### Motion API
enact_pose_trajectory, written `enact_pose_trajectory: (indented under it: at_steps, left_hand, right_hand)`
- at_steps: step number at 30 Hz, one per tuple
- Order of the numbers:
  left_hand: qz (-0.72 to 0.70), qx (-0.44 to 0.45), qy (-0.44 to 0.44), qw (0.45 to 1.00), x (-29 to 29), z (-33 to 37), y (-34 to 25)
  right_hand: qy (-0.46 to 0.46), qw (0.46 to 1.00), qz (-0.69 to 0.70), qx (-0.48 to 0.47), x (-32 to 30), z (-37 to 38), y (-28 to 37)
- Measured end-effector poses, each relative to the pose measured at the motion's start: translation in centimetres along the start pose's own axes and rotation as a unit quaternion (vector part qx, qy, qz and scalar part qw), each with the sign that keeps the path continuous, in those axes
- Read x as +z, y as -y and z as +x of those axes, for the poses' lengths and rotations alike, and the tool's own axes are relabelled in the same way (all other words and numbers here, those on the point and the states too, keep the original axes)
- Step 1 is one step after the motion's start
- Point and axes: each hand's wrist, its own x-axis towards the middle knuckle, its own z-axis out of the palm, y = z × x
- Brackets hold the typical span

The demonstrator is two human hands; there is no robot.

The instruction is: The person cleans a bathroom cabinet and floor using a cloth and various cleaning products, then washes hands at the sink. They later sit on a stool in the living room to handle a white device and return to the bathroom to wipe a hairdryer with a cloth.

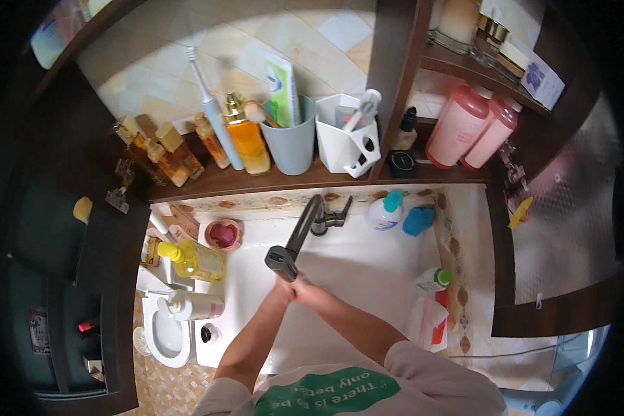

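Note:
Both my forearms reach forward over the white sink (353, 270) and come together under the dark faucet (299, 239). My left hand (283, 287) and my right hand (304, 288) meet right below the faucet's head and touch each other. That head and the hands' own overlap hide most of the fingers, so I cannot see whether they are spread or closed. No held object shows in either hand, and I cannot make out running water. The faucet's lever (342, 211) stands to the right of its spout.
Left rim: a pink soap dish (223, 236), a yellow pump bottle (197, 261), a white pump bottle (194, 305). Back right: a white bottle with a teal cap (385, 212) and a blue sponge (418, 220). A crowded brown shelf (256, 186) spans above; cabinet doors (565, 208) hang open either side.

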Motion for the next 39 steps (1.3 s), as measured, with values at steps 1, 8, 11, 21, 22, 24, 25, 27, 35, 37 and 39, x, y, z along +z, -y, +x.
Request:
enact_pose_trajectory:
  at_steps: [1,8,11,21,22,24,25,27,35,37,39]
  left_hand:
    - [0.06,0.037,0.017,0.997,-0.1,-0.1,-0.5]
    - [-0.031,0.027,-0.053,0.998,-0.3,0.8,1.4]
    - [-0.089,-0.026,0.0,0.996,-0.5,2.0,1.9]
    - [-0.068,0.022,0.011,0.997,3.1,-2.4,-1.6]
    - [0.014,0.036,0.017,0.999,3.3,-2.9,-1.6]
    - [-0.027,0.05,0.022,0.998,3.2,-3.2,-2.0]
    - [-0.165,0.005,0.052,0.985,2.3,-3.0,-2.8]
    - [-0.172,-0.042,0.3,0.937,1.2,-2.3,-2.8]
    - [-0.113,0.094,0.191,0.971,2.2,-2.6,0.4]
    - [-0.225,0.075,0.191,0.953,2.5,-3.9,-0.5]
    - [-0.3,0.03,0.226,0.927,2.4,-5.2,-2.0]
  right_hand:
    - [0.012,0.999,0.013,0.028,0.5,-0.2,-0.1]
    - [0.04,0.997,0.04,0.052,0.5,-1.2,-0.1]
    - [0.045,0.997,0.039,0.041,-0.4,-1.4,-0.8]
    - [0.082,0.991,0.077,0.067,-1.8,-1.2,-3.4]
    - [0.071,0.987,0.094,0.107,-1.7,-1.6,-2.8]
    - [0.053,0.99,0.049,0.117,-1.6,-3.3,-1.8]
    - [0.039,0.995,-0.013,0.094,-1.2,-4.9,-1.8]
    - [0.022,0.997,-0.073,0.026,-1.5,-6.8,-0.8]
    - [0.108,0.96,0.224,-0.131,-2.9,-6.4,0.9]
    - [0.061,0.976,0.196,-0.078,-2.7,-6.4,0.8]
    - [0.091,0.964,0.2,-0.15,-2.6,-6.8,0.8]
